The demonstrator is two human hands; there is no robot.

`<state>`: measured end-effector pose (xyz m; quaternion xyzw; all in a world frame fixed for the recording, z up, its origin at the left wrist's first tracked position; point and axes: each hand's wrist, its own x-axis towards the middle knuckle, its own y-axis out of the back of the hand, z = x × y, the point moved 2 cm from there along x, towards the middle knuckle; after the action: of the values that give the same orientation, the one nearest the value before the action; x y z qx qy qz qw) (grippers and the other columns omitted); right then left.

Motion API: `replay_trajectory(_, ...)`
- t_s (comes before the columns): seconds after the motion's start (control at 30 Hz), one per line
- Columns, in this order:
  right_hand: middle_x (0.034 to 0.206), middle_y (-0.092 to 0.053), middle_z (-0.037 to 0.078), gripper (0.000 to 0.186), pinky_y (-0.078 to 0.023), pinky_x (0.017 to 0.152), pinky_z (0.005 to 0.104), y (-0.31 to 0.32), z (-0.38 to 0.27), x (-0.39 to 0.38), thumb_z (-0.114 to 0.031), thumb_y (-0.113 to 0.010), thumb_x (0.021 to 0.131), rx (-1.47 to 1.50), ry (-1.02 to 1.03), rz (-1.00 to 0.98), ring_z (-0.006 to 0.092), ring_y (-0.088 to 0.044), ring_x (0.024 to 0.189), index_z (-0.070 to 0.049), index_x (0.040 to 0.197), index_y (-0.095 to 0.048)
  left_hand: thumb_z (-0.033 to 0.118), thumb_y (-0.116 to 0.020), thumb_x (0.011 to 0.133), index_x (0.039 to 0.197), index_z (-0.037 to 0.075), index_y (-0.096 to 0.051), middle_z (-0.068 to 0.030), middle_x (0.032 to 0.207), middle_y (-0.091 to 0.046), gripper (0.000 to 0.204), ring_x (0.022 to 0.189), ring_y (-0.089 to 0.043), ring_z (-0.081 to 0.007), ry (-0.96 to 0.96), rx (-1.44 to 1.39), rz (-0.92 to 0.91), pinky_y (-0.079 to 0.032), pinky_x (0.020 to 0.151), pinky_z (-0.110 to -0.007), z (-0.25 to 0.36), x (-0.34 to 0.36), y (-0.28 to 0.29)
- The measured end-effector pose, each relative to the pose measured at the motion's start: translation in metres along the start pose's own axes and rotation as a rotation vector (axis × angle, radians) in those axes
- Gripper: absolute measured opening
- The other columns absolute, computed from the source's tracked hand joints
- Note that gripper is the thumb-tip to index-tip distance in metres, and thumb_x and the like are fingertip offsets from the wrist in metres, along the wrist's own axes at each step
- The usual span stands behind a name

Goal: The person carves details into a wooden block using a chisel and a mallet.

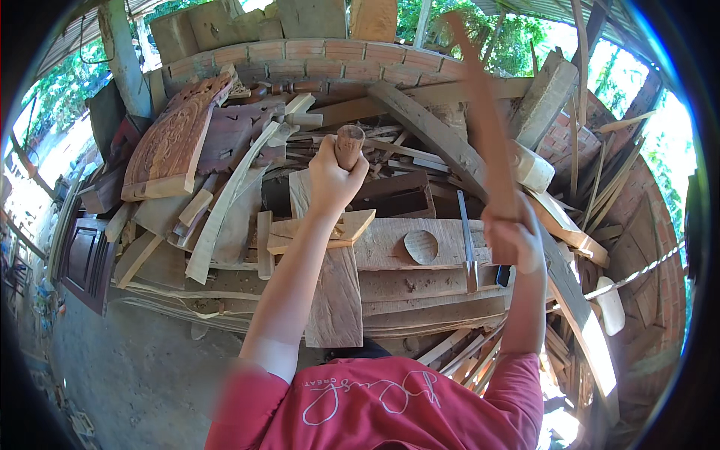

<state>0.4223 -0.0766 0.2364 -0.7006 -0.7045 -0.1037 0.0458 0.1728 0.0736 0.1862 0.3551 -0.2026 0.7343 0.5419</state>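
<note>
My left hand (331, 180) is closed around a round wooden handle (350, 144), its top end facing up. The lower part of that tool is hidden by my hand and forearm. Below it, a pale angled wood piece (358, 227) lies across an upright-grained plank (335, 319) on the bench. Out to the right, my right hand (517, 238) grips the lower end of a long brown wooden stick (489, 127), raised and blurred by motion. Between the hands, a round wooden disc (421, 246) and a thin metal measuring tool (466, 240) rest on a thick board (381, 251).
A carved wooden panel (169, 142) leans at the left. Offcuts and a heavy slanted beam (431, 135) fill the back, before a low brick wall (300, 51). A pale cylindrical block (532, 166) sits close behind my right hand. Concrete floor (150, 360) shows at lower left.
</note>
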Motion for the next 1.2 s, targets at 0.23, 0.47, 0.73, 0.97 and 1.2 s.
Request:
replay_trajectory(0.23,0.099,-0.056,0.014,0.066,-0.04,0.082,0.029,-0.007,-0.001,0.01,-0.022,-0.066,0.066,-0.863,-0.018,-0.322,0.0173,-0.052,0.092,0.005,0.12,-0.039,0.011,-0.063,0.065,0.08,0.001,-0.048,-0.0169,0.064,-0.057,0.023,0.059,-0.058,-0.0354,-0.028,0.032,-0.054,-0.047,0.053,-0.036,0.0,-0.003,-0.006)
replay_trajectory(0.47,0.097,-0.056,0.012,0.061,-0.044,0.076,0.0334,0.02,0.018,0.002,-0.016,-0.064,0.065,0.103,0.229,-0.023,0.0259,-0.056,0.081,0.002,0.118,-0.041,0.011,-0.062,0.066,0.08,0.001,-0.047,-0.0166,0.063,-0.057,0.023,0.058,-0.058,-0.035,-0.006,-0.01,-0.058,-0.047,0.053,-0.037,0.005,0.001,-0.007)
replay_trajectory(0.73,0.095,-0.056,0.014,0.066,-0.043,0.075,0.0291,0.02,0.0,-0.005,-0.021,-0.066,0.066,-0.307,0.126,-0.008,0.0172,-0.055,0.079,0.002,0.121,-0.039,0.013,-0.063,0.066,0.081,0.002,-0.047,-0.018,0.066,-0.058,0.024,0.063,-0.059,-0.0376,-0.035,0.068,-0.098,-0.047,0.054,-0.041,0.003,-0.006,-0.01)
replay_trajectory(0.97,0.091,-0.055,0.012,0.065,-0.044,0.065,0.0257,-0.009,0.013,0.006,-0.021,-0.065,0.066,-0.75,0.099,-0.374,0.0162,-0.054,0.077,0.001,0.121,-0.039,0.013,-0.062,0.066,0.083,0.003,-0.048,-0.0175,0.068,-0.058,0.024,0.065,-0.059,-0.0371,-0.016,0.044,-0.102,-0.048,0.056,-0.041,0.008,-0.005,-0.008)
replay_trajectory(1.2,0.104,-0.052,0.009,0.066,-0.038,0.083,0.0293,0.012,0.02,0.001,-0.018,-0.064,0.066,0.24,0.168,-0.166,0.0141,-0.047,0.094,0.0,0.124,-0.037,0.012,-0.062,0.067,0.083,0.004,-0.047,-0.0177,0.068,-0.058,0.023,0.065,-0.059,-0.0369,-0.068,0.013,-0.093,-0.048,0.056,-0.04,0.011,-0.01,-0.016)
